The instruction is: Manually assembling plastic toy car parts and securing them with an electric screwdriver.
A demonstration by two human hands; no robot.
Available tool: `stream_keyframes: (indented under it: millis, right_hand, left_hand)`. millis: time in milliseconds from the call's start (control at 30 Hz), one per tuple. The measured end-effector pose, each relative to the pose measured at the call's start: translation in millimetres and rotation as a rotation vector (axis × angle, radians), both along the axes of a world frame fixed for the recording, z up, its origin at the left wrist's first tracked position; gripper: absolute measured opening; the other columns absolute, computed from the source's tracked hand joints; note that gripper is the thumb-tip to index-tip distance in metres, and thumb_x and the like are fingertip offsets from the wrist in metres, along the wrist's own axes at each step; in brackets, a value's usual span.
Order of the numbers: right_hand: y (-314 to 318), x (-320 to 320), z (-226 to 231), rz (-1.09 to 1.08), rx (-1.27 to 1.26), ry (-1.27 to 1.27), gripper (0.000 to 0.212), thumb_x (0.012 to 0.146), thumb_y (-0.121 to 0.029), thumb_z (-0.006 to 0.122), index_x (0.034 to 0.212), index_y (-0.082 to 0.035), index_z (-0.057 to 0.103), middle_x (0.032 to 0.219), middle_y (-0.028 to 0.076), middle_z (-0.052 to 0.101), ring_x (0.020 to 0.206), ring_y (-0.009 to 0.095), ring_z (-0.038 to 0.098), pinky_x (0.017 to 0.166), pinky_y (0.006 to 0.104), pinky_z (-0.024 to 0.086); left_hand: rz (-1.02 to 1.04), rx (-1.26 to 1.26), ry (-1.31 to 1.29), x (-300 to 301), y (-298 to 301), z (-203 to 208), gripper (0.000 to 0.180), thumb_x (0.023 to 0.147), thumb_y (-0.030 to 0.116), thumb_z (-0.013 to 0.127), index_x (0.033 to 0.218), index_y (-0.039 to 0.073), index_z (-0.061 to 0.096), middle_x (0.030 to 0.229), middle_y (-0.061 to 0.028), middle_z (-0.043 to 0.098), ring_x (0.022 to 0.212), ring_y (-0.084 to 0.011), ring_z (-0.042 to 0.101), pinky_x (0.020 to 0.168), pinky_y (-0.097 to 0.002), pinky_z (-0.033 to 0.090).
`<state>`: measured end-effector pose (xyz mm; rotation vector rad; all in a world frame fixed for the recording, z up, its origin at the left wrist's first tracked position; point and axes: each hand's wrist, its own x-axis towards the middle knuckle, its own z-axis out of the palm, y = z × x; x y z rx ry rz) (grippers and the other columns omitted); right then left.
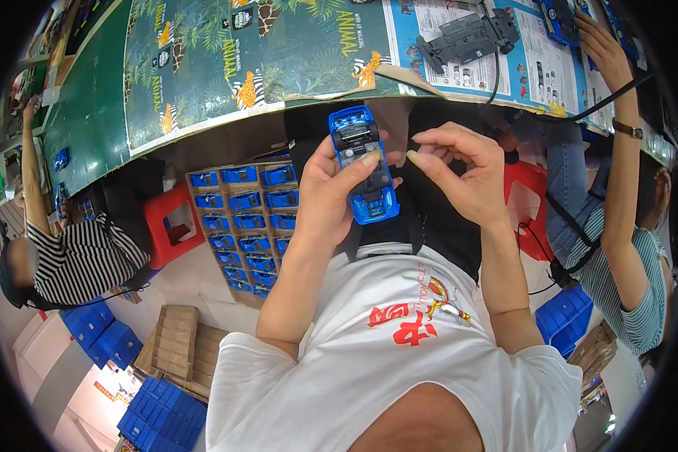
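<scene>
My left hand (328, 177) is closed around a blue toy car body (361, 164), held upside down in front of my lap. Its hollow inside faces up, with dark and clear parts showing, and my thumb presses on the middle of it. Just to the right of the body, my right hand (463, 169) hovers apart from it, fingers bent, with a gap between thumb and forefinger and nothing visible between them. On the table beyond lies a black toy car chassis (468, 39).
The green table (90, 143) curves across the top, partly covered with printed sheets. A divided cardboard tray (260, 177) of blue car bodies is at my left. Co-workers sit on red stools (169, 222) at both sides. Blue bins (162, 414) and cardboard boxes (177, 339) stand behind.
</scene>
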<state>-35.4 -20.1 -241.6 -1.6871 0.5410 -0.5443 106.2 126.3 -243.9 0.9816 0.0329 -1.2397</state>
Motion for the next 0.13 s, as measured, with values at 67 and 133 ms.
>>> stream_keyframes:
  millis: [67, 133]
  right_hand:
    - [0.5, 0.2, -0.1, 0.002, 0.007, 0.004, 0.018, 0.083, -0.004, 0.077, 0.099, 0.001, 0.072, 0.08, 0.001, 0.065, 0.066, 0.003, 0.056, 0.056, 0.017, 0.042]
    - [0.9, 0.7, 0.6, 0.003, 0.013, 0.008, 0.018, 0.083, -0.004, 0.077, 0.099, 0.001, 0.072, 0.08, 0.001, 0.065, 0.066, 0.003, 0.056, 0.056, 0.017, 0.042]
  left_hand:
    - [0.006, 0.007, -0.013, 0.3, 0.1, -1.8, 0.039, 0.093, 0.007, 0.068, 0.129, 0.004, 0.054, 0.125, -0.0136, 0.064, 0.107, -0.0286, 0.069, 0.08, -0.0425, 0.063]
    - [0.039, 0.042, -0.022, 0.9, -0.2, -2.1, 0.039, 0.094, 0.008, 0.067, 0.13, 0.004, 0.054, 0.126, -0.0138, 0.063, 0.107, -0.0302, 0.069, 0.079, -0.0437, 0.063]
